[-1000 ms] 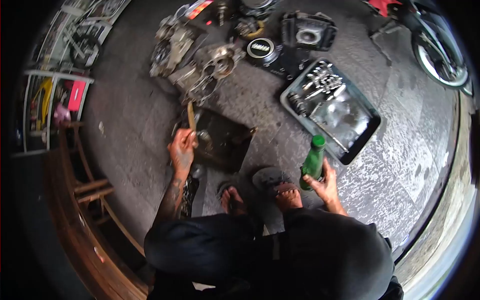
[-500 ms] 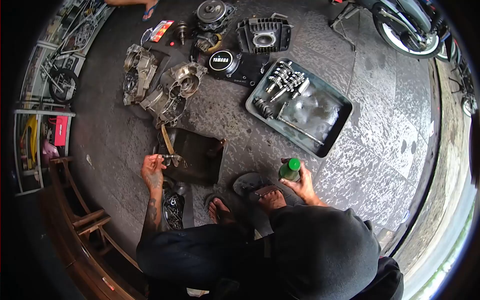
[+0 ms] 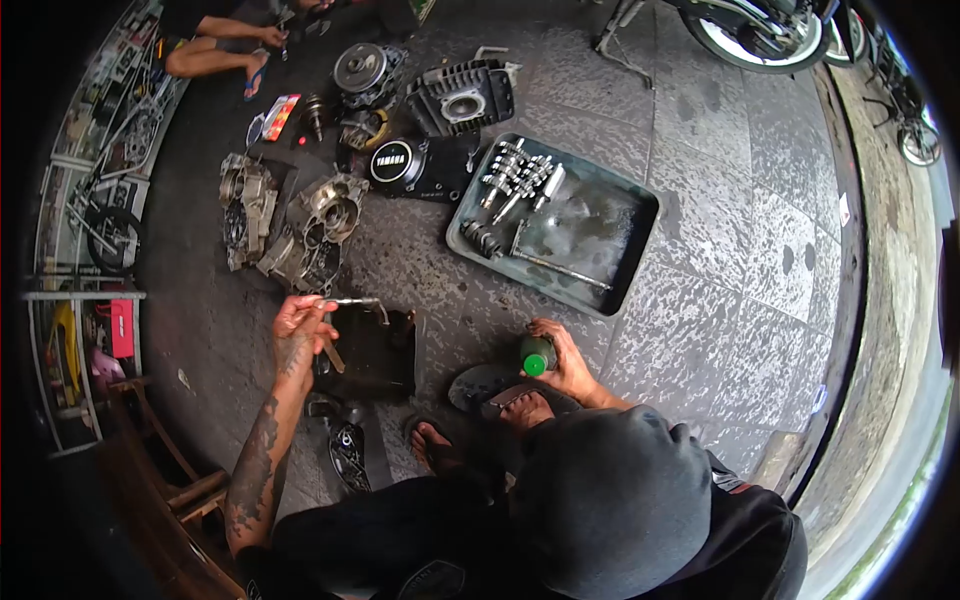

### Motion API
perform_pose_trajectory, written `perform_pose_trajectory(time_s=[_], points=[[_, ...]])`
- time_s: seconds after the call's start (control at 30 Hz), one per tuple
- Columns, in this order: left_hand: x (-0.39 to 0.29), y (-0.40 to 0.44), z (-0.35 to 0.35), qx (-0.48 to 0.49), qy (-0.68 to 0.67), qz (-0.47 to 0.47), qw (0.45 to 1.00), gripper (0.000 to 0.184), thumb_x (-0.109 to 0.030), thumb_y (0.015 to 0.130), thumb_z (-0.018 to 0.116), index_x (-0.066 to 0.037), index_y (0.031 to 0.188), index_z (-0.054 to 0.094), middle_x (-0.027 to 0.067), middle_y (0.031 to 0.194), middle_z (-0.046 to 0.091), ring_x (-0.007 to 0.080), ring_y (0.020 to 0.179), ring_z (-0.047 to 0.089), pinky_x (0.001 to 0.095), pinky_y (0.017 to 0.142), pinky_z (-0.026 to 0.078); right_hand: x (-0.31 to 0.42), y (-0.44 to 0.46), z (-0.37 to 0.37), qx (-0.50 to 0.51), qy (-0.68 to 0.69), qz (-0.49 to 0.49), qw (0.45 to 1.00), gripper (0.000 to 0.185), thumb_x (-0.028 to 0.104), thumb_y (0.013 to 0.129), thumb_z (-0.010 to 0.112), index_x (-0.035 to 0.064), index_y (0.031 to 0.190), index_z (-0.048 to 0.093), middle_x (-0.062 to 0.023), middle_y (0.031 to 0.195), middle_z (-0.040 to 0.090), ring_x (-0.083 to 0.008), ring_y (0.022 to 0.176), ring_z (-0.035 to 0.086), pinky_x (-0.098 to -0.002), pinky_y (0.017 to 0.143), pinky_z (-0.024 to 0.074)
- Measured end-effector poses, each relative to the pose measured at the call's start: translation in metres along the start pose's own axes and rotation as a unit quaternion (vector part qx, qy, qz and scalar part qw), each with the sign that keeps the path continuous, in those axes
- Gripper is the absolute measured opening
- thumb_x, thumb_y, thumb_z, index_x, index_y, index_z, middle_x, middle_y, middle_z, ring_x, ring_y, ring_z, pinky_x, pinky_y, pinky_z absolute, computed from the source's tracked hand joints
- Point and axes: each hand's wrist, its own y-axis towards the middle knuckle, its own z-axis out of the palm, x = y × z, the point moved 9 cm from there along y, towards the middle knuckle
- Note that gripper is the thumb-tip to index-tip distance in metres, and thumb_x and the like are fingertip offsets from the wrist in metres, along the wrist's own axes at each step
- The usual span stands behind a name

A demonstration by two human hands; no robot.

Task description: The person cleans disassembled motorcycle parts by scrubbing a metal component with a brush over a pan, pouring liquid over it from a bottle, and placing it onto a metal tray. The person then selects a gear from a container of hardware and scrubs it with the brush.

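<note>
Green-capped, the bottle (image 3: pixel 538 355) is wrapped in my right hand (image 3: pixel 566 366), right of the dark pan (image 3: pixel 388 372). My left hand (image 3: pixel 296 335) pinches a metal lever (image 3: pixel 356 301) over the pan's far edge; whether it also grips the wooden stick (image 3: pixel 333 356), I cannot tell. Engine casings (image 3: pixel 318 228) lie beyond the pan.

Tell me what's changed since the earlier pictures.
The right hand tipped the bottle so its cap, first pointing away, now faces the camera. The left hand moved forward toward the black tray's far edge, carrying the metal part. Both hands keep their grips; the gears stay in the grey tray.
</note>
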Motion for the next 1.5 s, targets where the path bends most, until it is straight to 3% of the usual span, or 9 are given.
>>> perform_pose_trajectory(time_s=[0.2, 0.37, 0.43, 0.53, 0.6, 0.67, 1.13, 1.3, 1.5], points=[[0.026, 0.022, 0.116, 0.092, -0.072, -0.009, 0.993, 0.016, -0.007, 0.091, 0.056, -0.002, 0.105, 0.051, 0.0166, 0.094, 0.064, 0.0128, 0.057, 0.06, 0.0168, 0.041, 0.041, 0.0, -0.01, 0.0, 0.026, 0.022, 0.057, 0.998, 0.086, 0.014, 0.057, 0.081, 0.0069, 0.131, 0.038, -0.0146, 0.134, 0.043, -0.0354, 0.128, 0.037, -0.0445, 0.106, 0.0307], [0.043, 0.04, 0.215, 0.153, -0.184, -0.007, 0.971, 0.018, -0.007, 0.091, 0.057, -0.002, 0.107, 0.053, 0.0148, 0.095, 0.065, 0.0144, 0.062, 0.061, 0.0184, 0.046, 0.041, 0.014, -0.03, -0.041, 0.024, 0.075, 0.076, 0.994, 0.102, 0.026, 0.06, 0.085, 0.0041, 0.14, 0.026, -0.0178, 0.145, 0.027, -0.0356, 0.136, 0.023, -0.0458, 0.111, 0.0212], [0.048, 0.051, 0.254, 0.155, -0.21, -0.016, 0.965, 0.017, -0.008, 0.091, 0.056, -0.002, 0.107, 0.054, 0.0138, 0.095, 0.065, 0.014, 0.063, 0.061, 0.0183, 0.046, 0.04, 0.008, -0.054, -0.112, -0.108, 0.009, 0.121, 0.987, 0.081, 0.024, 0.07, 0.076, 0.0009, 0.135, 0.034, -0.0201, 0.137, 0.038, -0.0337, 0.132, 0.031, -0.0439, 0.11, 0.0218], [0.059, 0.071, 0.317, 0.185, -0.261, -0.028, 0.947, 0.018, -0.011, 0.092, 0.057, -0.002, 0.107, 0.054, 0.0135, 0.095, 0.066, 0.0135, 0.064, 0.061, 0.0193, 0.048, 0.041, -0.058, -0.109, -0.228, -0.482, -0.187, 0.222, 0.827, 0.054, 0.025, 0.088, 0.057, 0.0005, 0.133, 0.039, -0.0192, 0.135, 0.041, -0.0344, 0.13, 0.033, -0.0448, 0.109, 0.0237], [0.07, 0.086, 0.357, 0.215, -0.272, -0.053, 0.936, 0.018, -0.013, 0.091, 0.058, -0.004, 0.106, 0.055, 0.0138, 0.096, 0.066, 0.0144, 0.065, 0.061, 0.0201, 0.05, 0.042, -0.083, -0.123, -0.263, -0.493, -0.387, 0.267, 0.732, 0.048, 0.025, 0.093, 0.051, 0.0028, 0.134, 0.04, -0.0182, 0.136, 0.039, -0.0358, 0.131, 0.031, -0.0464, 0.109, 0.0236], [0.071, 0.094, 0.386, 0.232, -0.274, -0.057, 0.932, 0.017, -0.012, 0.091, 0.058, -0.004, 0.106, 0.055, 0.0134, 0.096, 0.066, 0.0147, 0.065, 0.061, 0.0203, 0.051, 0.043, -0.106, -0.129, -0.268, -0.484, -0.434, 0.281, 0.706, 0.051, 0.027, 0.091, 0.054, 0.0075, 0.136, 0.04, -0.0172, 0.138, 0.037, -0.0357, 0.132, 0.028, -0.0472, 0.11, 0.0209], [0.093, 0.127, 0.504, 0.231, -0.165, -0.136, 0.949, 0.017, -0.013, 0.09, 0.059, -0.006, 0.105, 0.057, 0.0108, 0.092, 0.067, 0.0153, 0.066, 0.063, 0.0223, 0.053, 0.046, -0.115, -0.129, -0.274, -0.476, -0.356, 0.305, 0.744, 0.055, 0.021, 0.088, 0.054, 0.0054, 0.137, 0.037, -0.0199, 0.141, 0.033, -0.0371, 0.135, 0.025, -0.0485, 0.111, 0.0205], [0.066, 0.116, 0.486, 0.254, 0.001, -0.126, 0.959, 0.062, -0.013, 0.091, 0.056, -0.001, 0.14, 0.02, 0.0158, 0.09, 0.066, 0.0138, 0.044, 0.051, 0.0206, 0.033, 0.033, -0.115, -0.129, -0.275, -0.488, -0.348, 0.289, 0.747, 0.054, 0.024, 0.09, 0.054, 0.0045, 0.137, 0.037, -0.0196, 0.141, 0.033, -0.0369, 0.134, 0.027, -0.048, 0.11, 0.0221], [-0.042, 0.071, 0.402, 0.373, 0.057, 0.0, 0.926, 0.045, -0.016, 0.093, 0.054, -0.003, 0.133, 0.039, 0.0079, 0.078, 0.064, 0.0086, 0.042, 0.049, 0.022, 0.036, 0.036, -0.105, -0.126, -0.269, -0.473, -0.403, 0.23, 0.748, 0.049, 0.022, 0.093, 0.053, -0.0026, 0.132, 0.039, -0.02, 0.134, 0.042, -0.0365, 0.127, 0.037, -0.0471, 0.107, 0.0287]])
